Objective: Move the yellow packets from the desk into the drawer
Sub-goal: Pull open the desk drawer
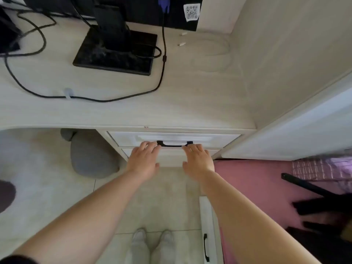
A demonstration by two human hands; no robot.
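pale wood desk fills the top of our view, with black cables looping at the left and a monitor stand beside them. below the desk edge the white drawer sits pushed in. our left hand lies flat, fingers spread, at the left end of the black handle; our right hand does likewise at the right end, gripping nothing. we see no yellow packets.

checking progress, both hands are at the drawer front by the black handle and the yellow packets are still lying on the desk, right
Not quite. The head view shows both hands, left and right, at the drawer front by the black handle, but no yellow packets lie on the desk.
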